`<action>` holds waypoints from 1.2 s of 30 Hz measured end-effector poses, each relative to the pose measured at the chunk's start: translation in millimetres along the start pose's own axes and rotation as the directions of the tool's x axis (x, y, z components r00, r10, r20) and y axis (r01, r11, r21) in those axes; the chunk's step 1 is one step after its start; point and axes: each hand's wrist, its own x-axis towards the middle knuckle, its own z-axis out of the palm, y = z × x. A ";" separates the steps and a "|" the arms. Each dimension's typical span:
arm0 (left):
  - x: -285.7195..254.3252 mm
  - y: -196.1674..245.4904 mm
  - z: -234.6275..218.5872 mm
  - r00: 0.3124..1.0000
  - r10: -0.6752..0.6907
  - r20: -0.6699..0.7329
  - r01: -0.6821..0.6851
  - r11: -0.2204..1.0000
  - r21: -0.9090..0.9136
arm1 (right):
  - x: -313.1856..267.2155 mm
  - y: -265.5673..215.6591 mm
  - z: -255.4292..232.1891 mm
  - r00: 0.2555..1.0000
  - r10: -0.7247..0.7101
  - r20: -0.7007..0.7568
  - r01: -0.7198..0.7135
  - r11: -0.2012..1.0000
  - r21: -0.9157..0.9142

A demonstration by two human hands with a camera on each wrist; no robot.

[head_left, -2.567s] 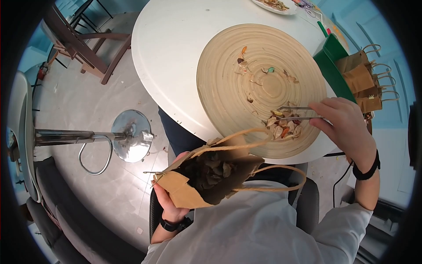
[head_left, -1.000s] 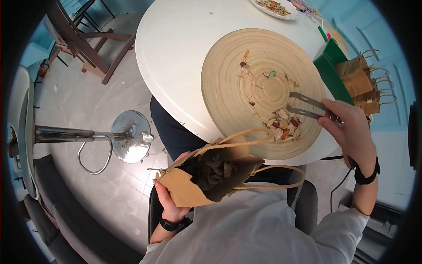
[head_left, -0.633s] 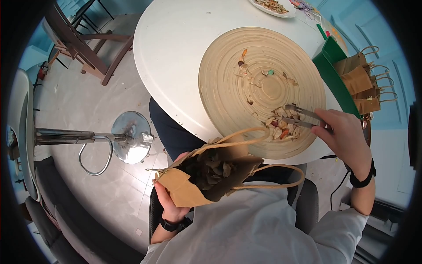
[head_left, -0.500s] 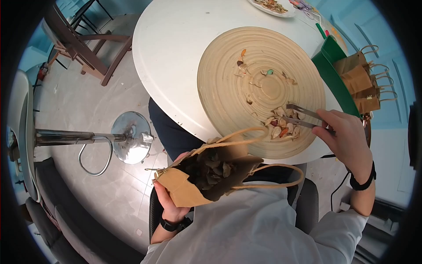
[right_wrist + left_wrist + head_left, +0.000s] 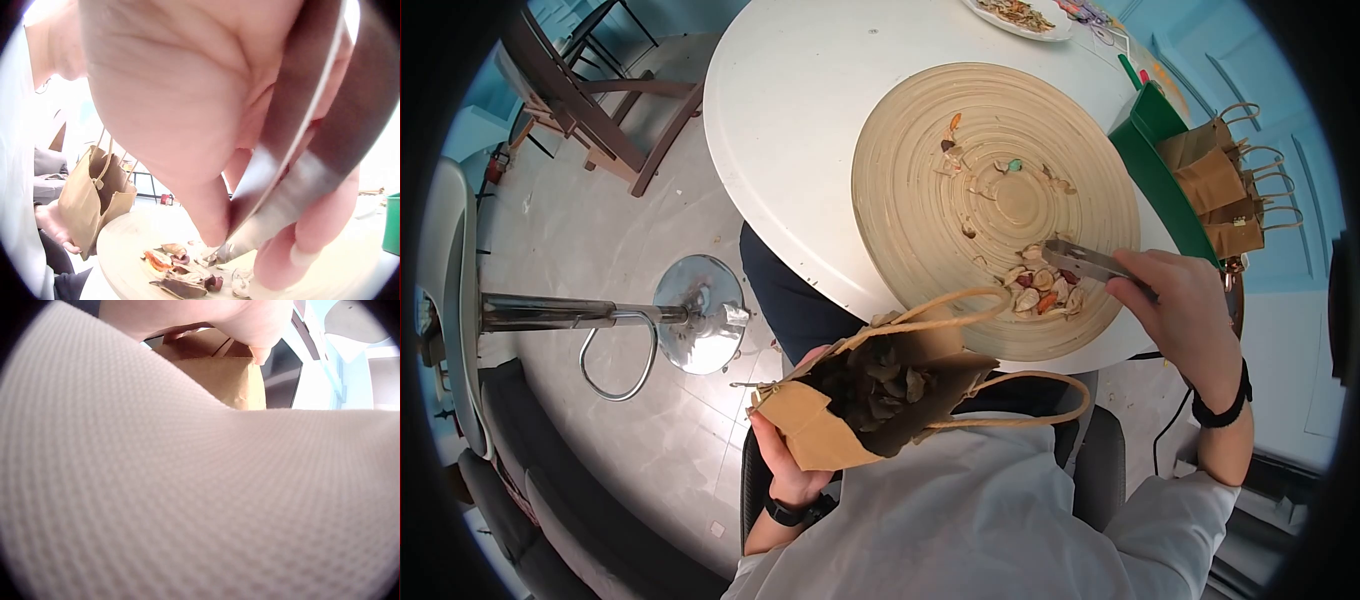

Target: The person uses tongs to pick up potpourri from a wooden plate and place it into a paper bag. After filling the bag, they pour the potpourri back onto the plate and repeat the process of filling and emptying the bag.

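My left hand [image 5: 792, 462] grips a brown paper bag [image 5: 825, 430] at its lower end, in front of my body. The bag lies tilted, its mouth towards the plate, with dark dried petals [image 5: 888, 385] inside. My right hand [image 5: 1185, 310] pinches flat metal tongs [image 5: 1090, 262] between thumb and fingers. Their tips are pressed close together at the upper edge of a pile of dried petals [image 5: 1040, 290] on a round ribbed wooden plate [image 5: 900, 220]. In the right wrist view the tongs [image 5: 269, 228] reach the petals [image 5: 181, 275]. A sleeve covers most of the left wrist view.
A green bin [image 5: 1152, 135] stands on the white table [image 5: 770, 120] beside the plate, with several brown paper bags [image 5: 1215, 185] behind it. A white dish [image 5: 1050, 33] of shreds sits at the far edge. Small scraps [image 5: 955, 150] lie scattered over the plate.
The tongs lifted off the pile with spread arms, came back down to its upper edge, and their arms have now closed together. The left hand and bag stay almost still.
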 end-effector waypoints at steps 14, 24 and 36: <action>-0.5 1.7 3.1 1.000 -0.005 -0.004 0.005 0.999 0.050 | -6.1 -28.7 -26.3 0.986 -0.145 0.084 0.081 0.852 0.517; -0.6 0.9 0.2 1.000 -0.008 -0.008 0.008 0.999 0.039 | 1.7 11.1 -15.9 0.966 0.253 0.046 -0.253 0.967 0.011; -0.6 2.2 6.6 0.998 0.003 0.065 -0.006 0.999 0.041 | -14.9 16.4 0.7 0.986 0.164 0.034 -0.163 0.986 -0.017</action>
